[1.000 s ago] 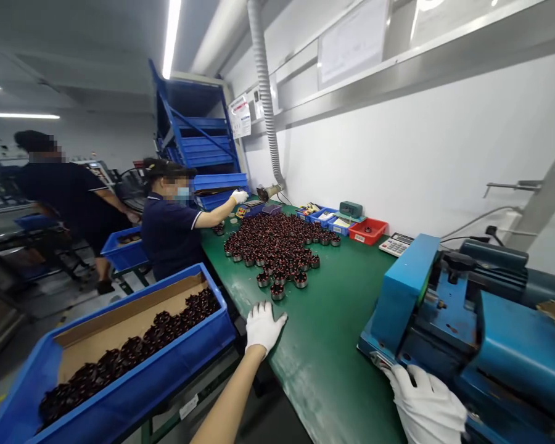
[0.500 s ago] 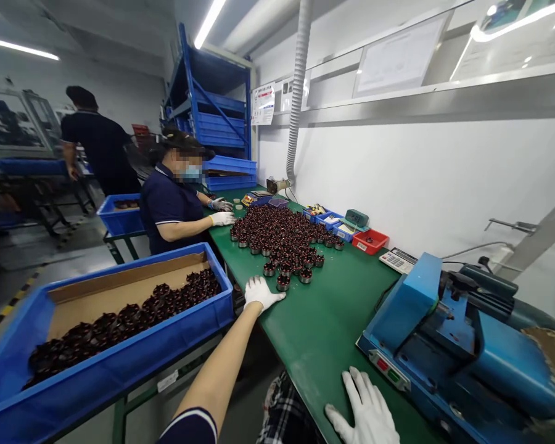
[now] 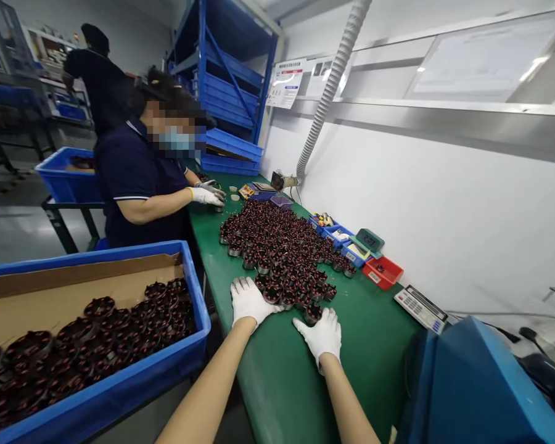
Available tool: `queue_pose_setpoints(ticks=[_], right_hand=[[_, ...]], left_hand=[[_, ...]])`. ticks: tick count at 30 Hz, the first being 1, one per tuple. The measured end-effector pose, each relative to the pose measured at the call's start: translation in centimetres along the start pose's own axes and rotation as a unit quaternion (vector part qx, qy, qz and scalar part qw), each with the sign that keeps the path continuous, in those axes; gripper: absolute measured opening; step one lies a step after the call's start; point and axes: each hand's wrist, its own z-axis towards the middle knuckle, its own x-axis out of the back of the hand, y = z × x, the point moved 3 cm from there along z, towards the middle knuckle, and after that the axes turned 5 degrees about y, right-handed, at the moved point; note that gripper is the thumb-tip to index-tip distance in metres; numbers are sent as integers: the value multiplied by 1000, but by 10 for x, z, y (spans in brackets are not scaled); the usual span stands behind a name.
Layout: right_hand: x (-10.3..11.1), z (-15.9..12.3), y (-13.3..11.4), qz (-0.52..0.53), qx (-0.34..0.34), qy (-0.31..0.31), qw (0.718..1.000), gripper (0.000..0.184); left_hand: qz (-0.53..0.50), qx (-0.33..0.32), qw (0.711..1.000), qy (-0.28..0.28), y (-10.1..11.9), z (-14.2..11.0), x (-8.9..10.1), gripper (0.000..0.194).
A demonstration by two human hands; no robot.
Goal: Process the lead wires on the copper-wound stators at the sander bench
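Note:
A wide pile of small round motor stators [image 3: 282,253] with dark red windings covers the middle of the green table [image 3: 282,382]. My left hand [image 3: 250,303], in a white glove, lies against the pile's near left edge, thumb stretched toward the stators. My right hand [image 3: 322,336], gloved the same way, rests at the near right edge, its fingers beside the closest stator [image 3: 312,313]. The fingers of both hands are spread and hold nothing. On the left, a blue crate [image 3: 198,324] lined with cardboard contains more stators [image 3: 120,333].
Across the table's left side a masked co-worker [image 3: 139,166] has gloved hands [image 3: 209,193] on the tabletop. Small blue bins [image 3: 355,254], a red bin [image 3: 383,273] and a calculator [image 3: 420,307] line the wall side. A blue machine [image 3: 490,382] stands at right.
My right hand has moved forward and left, from beside the machine to the pile. My left hand is now against the stators, whose near edge looks more bunched together. The view has shifted forward.

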Motion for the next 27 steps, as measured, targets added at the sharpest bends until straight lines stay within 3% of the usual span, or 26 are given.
queue_pose_setpoints(ticks=[5,12,22,27], right_hand=[[-14,45,3,-7,9,9,1000,104],[-32,82,1,-9,-32,47,998,116],[-39,110,-4,19,-93,60,994,115],[-38,114,-9,43,-113,109,987,111]], left_hand=[[4,-39,999,-6,-7,39,-14,119],[31,5,1000,4,-2,73,-32,128],[47,29,998,9,10,102,-37,132],[50,37,998,15,11,113,-39,131]])
